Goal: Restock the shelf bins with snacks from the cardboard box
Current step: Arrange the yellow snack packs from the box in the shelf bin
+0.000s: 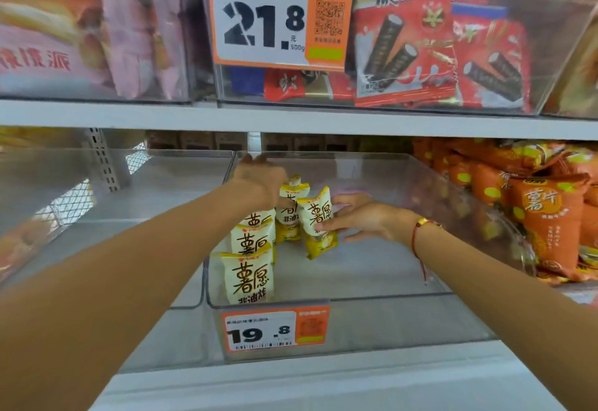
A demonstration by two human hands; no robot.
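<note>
Both arms reach into a clear plastic bin on the lower shelf. Along the bin's left wall stands a row of white-and-yellow snack packs. My left hand is at the back of that row, its fingers hidden behind a rear pack. My right hand pinches one upright white-and-yellow pack just right of the row, thumb across its front. The cardboard box is out of view.
A 19.8 price tag hangs on the bin's front. A second clear bin sits to the left. Orange snack bags fill the bin to the right. The upper shelf carries red wafer-roll packs and pink bags.
</note>
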